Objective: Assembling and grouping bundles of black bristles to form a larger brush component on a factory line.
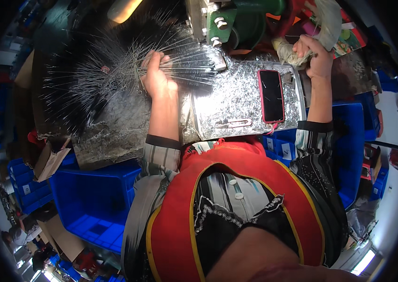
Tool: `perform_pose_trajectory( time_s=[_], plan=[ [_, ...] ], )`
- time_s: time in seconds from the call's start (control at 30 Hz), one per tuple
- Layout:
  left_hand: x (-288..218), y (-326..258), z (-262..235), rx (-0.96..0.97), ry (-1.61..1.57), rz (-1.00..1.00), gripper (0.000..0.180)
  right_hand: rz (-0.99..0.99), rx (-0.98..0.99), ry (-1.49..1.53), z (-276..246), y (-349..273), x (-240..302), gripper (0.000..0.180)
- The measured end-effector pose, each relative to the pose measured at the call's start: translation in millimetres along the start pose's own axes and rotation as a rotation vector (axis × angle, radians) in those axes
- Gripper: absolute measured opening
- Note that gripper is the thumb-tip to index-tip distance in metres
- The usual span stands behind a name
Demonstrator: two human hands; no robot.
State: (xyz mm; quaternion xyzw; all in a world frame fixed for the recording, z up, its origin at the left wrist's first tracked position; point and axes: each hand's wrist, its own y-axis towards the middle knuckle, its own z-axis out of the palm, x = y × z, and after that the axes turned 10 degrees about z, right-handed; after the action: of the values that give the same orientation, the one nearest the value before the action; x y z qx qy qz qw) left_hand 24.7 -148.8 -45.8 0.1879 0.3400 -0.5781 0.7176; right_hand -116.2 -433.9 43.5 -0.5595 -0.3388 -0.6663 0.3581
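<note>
A big spread of thin, straight metal wires [100,77] lies fanned out over the dark left part of the bench. My left hand [159,80] is in among them at their right side, fingers curled together around some of the wires; exactly how many is hidden. At the upper right, my right hand [315,57] is closed around a handle wrapped in pale cloth [287,52]. That handle is beside a green metal machine [246,23] with bolts, at the top of the view.
A foil-covered board [227,103] lies in front of me, bearing a red-cased phone [271,96] and a small metal tool [233,123]. Blue bins [91,202] stand below the bench on both sides. A lamp [124,10] hangs at the top. Cardboard [51,160] sticks up at the left.
</note>
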Motion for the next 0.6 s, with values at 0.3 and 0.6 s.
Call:
perform_pose_trajectory(
  time_s=[0.3,0.6],
  plan=[
    [5,0,6,0.002,-0.002,-0.018,0.017,0.153,0.053,-0.052,-5,5,41,0.025],
    [2,-4,9,0.070,-0.010,-0.035,0.021,-0.676,-0.017,-0.350,-15,7,-44,0.008]
  ],
)
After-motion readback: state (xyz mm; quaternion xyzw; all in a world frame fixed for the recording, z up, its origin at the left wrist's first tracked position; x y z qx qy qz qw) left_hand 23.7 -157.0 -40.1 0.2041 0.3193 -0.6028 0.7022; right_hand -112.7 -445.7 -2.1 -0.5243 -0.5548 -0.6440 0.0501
